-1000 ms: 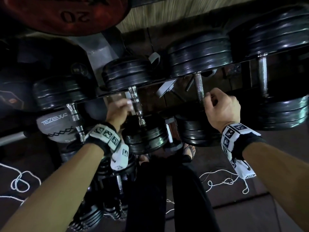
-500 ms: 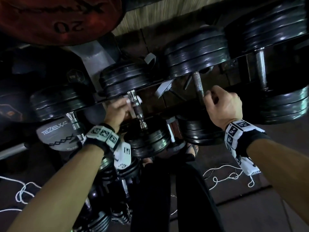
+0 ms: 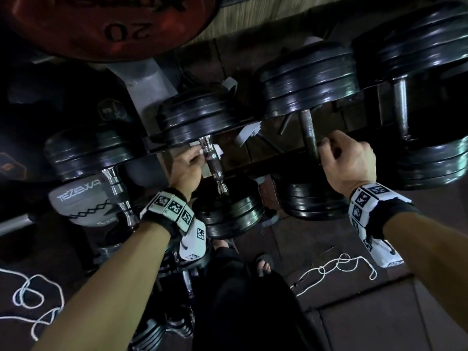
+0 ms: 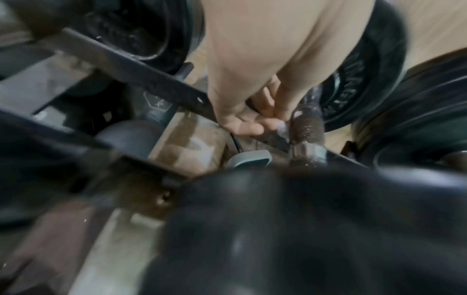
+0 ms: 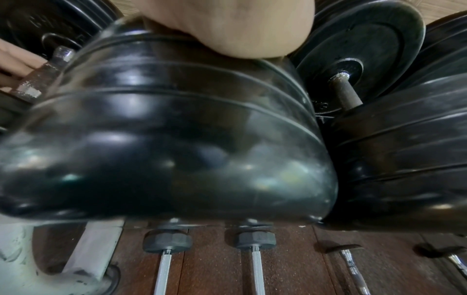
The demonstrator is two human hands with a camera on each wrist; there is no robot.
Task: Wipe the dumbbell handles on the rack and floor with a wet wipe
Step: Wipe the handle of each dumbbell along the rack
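Black-plated dumbbells lie in a row on a dark rack (image 3: 273, 160). My left hand (image 3: 188, 162) pinches a white wet wipe (image 3: 200, 150) against the far end of one dumbbell's chrome, rusty-knurled handle (image 3: 214, 163). The left wrist view shows the fingertips (image 4: 248, 126) pressing the wipe (image 4: 283, 127) to that handle (image 4: 307, 123). My right hand (image 3: 347, 158) grips the dull handle (image 3: 309, 134) of the neighbouring, larger dumbbell. In the right wrist view that dumbbell's plates (image 5: 177, 129) fill the frame below the palm (image 5: 227, 30), hiding the fingers.
A red 20 plate (image 3: 111, 24) leans at the top left. A grey bag (image 3: 81, 201) sits under the rack. More dumbbells (image 3: 152, 333) and thin bars (image 5: 164, 265) lie on the floor. White cord (image 3: 336, 264) trails near my sandalled foot (image 3: 264, 264).
My left hand has slid the wipe a little way up the chrome handle toward the far plates. The right hand keeps the same grip on its handle.
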